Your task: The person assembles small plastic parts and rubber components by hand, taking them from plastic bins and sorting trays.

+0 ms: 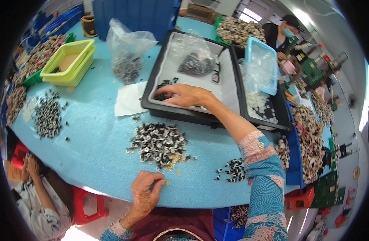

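My left hand (146,190) is low over the blue table's near edge, thumb and forefinger pinched together. A small yellow ring (167,183) shows at their tips. Just beyond it lies a heap of small black-and-white ring-shaped parts (160,142), with some yellow rings along its near side. My right hand (186,95) reaches over the front rim of a black tray (184,110) lined with white sheet. Its fingers curve down among small black parts (164,85) in the tray's near left corner, which hide the fingertips.
Bagged dark parts (196,63) and black-framed glasses (216,73) lie in the tray. Another bag (128,64), yellow-green baskets (70,66) and a pile (50,114) stand left. Small black parts (236,170) lie beside my right sleeve. People sit at lower left (44,201) and far right (281,38).
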Action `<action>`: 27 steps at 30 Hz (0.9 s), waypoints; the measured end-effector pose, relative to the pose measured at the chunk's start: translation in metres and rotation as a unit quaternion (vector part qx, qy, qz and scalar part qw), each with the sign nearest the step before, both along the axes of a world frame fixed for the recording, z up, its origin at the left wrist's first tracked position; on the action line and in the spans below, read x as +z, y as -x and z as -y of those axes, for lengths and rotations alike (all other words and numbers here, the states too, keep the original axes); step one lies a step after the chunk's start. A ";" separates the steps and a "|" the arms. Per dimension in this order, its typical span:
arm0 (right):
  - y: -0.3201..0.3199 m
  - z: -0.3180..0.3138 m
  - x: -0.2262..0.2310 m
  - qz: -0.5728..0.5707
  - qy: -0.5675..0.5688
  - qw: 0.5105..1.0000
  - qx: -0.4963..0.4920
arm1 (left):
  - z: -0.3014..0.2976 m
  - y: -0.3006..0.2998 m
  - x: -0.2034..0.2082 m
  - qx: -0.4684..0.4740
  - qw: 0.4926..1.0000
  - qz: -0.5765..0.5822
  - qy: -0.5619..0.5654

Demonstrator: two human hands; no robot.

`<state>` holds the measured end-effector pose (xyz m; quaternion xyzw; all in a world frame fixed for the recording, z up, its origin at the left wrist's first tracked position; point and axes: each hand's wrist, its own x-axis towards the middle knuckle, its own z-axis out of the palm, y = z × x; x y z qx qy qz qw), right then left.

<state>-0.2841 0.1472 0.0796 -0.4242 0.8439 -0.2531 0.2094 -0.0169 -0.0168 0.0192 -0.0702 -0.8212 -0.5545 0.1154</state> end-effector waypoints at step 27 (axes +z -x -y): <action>-0.073 -0.054 0.055 0.108 0.268 0.904 -0.314 | -0.038 0.024 0.019 -0.161 0.918 -0.266 0.246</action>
